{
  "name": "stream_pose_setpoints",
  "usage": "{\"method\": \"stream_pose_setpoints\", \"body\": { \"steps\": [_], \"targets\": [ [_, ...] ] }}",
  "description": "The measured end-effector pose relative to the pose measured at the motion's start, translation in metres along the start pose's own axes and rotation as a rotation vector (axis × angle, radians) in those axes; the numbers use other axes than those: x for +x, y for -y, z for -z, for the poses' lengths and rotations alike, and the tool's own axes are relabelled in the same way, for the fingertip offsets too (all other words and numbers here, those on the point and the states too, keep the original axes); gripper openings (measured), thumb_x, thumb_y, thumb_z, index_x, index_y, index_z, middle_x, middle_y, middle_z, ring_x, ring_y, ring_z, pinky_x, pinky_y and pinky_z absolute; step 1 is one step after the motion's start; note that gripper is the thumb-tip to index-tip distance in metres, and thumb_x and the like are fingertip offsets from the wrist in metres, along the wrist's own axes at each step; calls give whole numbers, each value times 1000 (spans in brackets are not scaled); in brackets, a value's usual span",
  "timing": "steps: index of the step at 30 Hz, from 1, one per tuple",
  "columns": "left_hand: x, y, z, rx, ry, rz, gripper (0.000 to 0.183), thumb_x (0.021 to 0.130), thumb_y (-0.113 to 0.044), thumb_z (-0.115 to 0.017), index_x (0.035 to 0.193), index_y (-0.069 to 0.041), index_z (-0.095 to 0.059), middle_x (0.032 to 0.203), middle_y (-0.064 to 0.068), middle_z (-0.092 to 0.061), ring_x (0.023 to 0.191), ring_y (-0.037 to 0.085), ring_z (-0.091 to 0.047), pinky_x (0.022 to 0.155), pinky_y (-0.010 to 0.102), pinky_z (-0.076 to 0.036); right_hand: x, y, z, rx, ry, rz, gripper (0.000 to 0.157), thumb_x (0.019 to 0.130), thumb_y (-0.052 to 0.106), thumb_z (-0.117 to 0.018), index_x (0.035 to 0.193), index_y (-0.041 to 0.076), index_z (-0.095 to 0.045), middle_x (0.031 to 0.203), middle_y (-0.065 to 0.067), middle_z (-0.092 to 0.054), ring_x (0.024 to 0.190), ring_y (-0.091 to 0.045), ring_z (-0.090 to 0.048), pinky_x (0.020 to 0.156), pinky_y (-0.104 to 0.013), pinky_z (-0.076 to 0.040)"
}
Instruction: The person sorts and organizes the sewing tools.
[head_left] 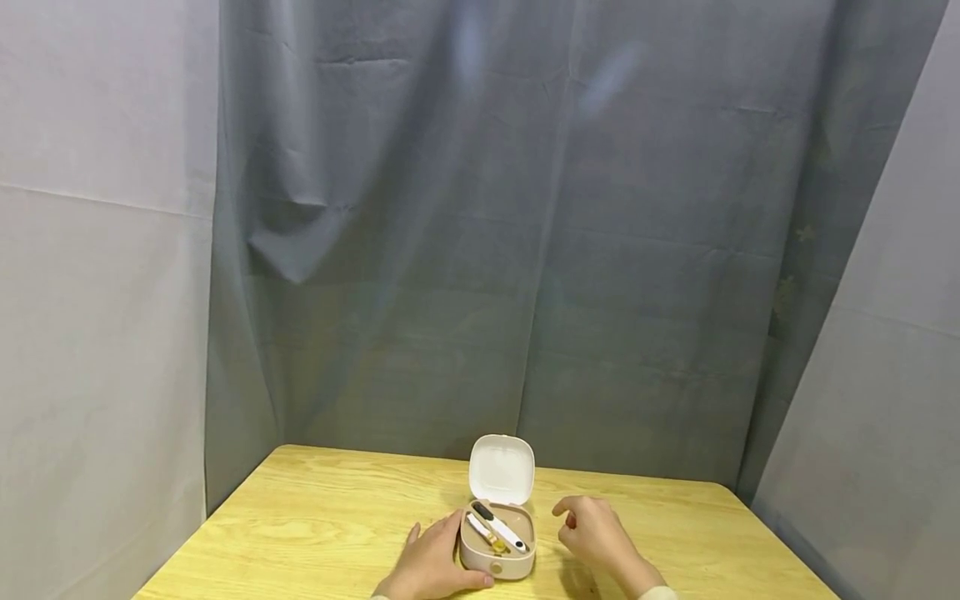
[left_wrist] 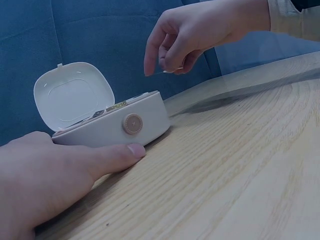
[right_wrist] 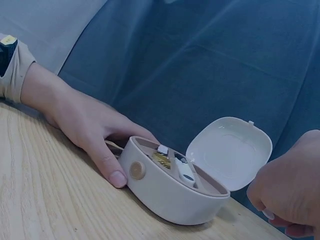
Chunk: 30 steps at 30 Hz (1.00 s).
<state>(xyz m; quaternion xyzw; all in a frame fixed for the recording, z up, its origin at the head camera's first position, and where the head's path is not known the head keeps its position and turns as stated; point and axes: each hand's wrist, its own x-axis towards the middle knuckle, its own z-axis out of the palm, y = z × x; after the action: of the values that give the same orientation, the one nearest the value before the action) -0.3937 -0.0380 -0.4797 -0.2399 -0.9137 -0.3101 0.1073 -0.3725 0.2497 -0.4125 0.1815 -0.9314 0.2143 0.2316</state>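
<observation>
A small cream box (head_left: 480, 567) with a round button (left_wrist: 132, 124) on its front stands on the table, its white lid (head_left: 502, 468) swung up at the back. Inside lie a slim white tool with a black end (head_left: 508, 533) and a white piece with a gold-yellow part (head_left: 497, 546). My left hand (head_left: 429, 560) rests against the box's left side, thumb along the lower front. To the right of the box, above the table, my right hand (head_left: 594, 531) has its fingers bent. In the left wrist view it pinches a thin, light, needle-like thing (left_wrist: 164, 72), mostly hidden by the fingers.
The pale wood table (head_left: 337, 517) ends at a back edge just behind the raised lid. A grey curtain (head_left: 450, 333) hangs beyond it, with white cloth panels (head_left: 97, 333) at both sides.
</observation>
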Motion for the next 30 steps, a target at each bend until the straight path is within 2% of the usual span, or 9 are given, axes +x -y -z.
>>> {"method": "stream_pose_setpoints", "body": {
  "steps": [10, 18, 30],
  "targets": [
    [1, 0, 1, 2, -1, 1, 114, 69, -74, -81, 157, -12, -42, 141, 8, -61, 130, 34, -55, 106, 81, -21, 9, 7, -8, 1, 1, 24, 26, 70, -5, -70, 92, 8, -77, 62, 11, -50, 55, -8, -42, 52, -27, -38],
    [1, 2, 0, 5, -5, 2, 113, 69, -75, -81, 156, -13, -43, 140, 7, -62, 130, 33, -55, 106, 81, -21, 18, 17, -18, 30, 32, 27, 26, 69, -3, -70, 92, 6, -77, 66, 5, -58, 58, -9, -47, 52, -29, -42],
    [-1, 1, 4, -13, 0, 8, 112, 69, -74, -82, 155, -12, -44, 140, 8, -62, 130, 35, -55, 106, 81, -21, 31, 32, -21, 18, 56, 43, 21, 71, 4, -77, 92, 8, -77, 69, 7, -57, 63, -12, -50, 54, -31, -43]
  ]
}}
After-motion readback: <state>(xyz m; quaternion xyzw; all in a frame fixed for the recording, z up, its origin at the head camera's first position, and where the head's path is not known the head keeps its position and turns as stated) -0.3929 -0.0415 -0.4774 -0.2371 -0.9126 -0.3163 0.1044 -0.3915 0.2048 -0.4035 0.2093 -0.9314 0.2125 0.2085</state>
